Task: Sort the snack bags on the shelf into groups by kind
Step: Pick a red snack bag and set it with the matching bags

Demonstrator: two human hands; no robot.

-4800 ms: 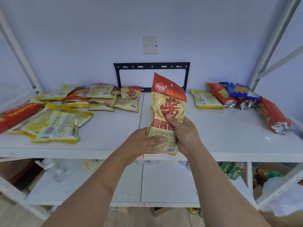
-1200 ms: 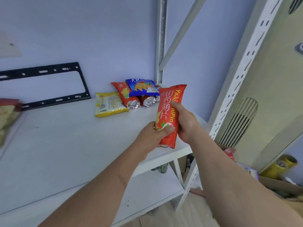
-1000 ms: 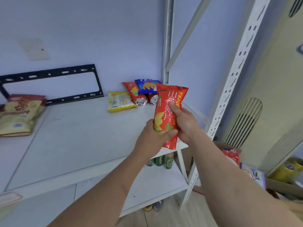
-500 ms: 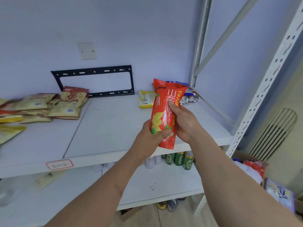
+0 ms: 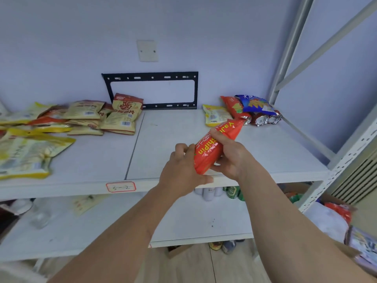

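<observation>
The shelf [image 5: 265, 152] carries three loose groups: yellow bags [image 5: 26, 154] at far left, tan bags [image 5: 106, 117] behind them near the black bracket [image 5: 151, 76], and at back right a small cluster of a yellow packet [image 5: 216, 115], red tubes [image 5: 234, 107] and a blue bag [image 5: 255, 104]. Above the front edge, both hands hold a red bag [image 5: 212, 148], tilted with its top toward that cluster. The right hand [image 5: 234, 158] wraps its middle; the left hand [image 5: 183, 170] curls round its lower end. The step looks like carrying this bag to its kind. Next move, likely: reach back right and lay it beside the matching red tubes, then let go.
</observation>
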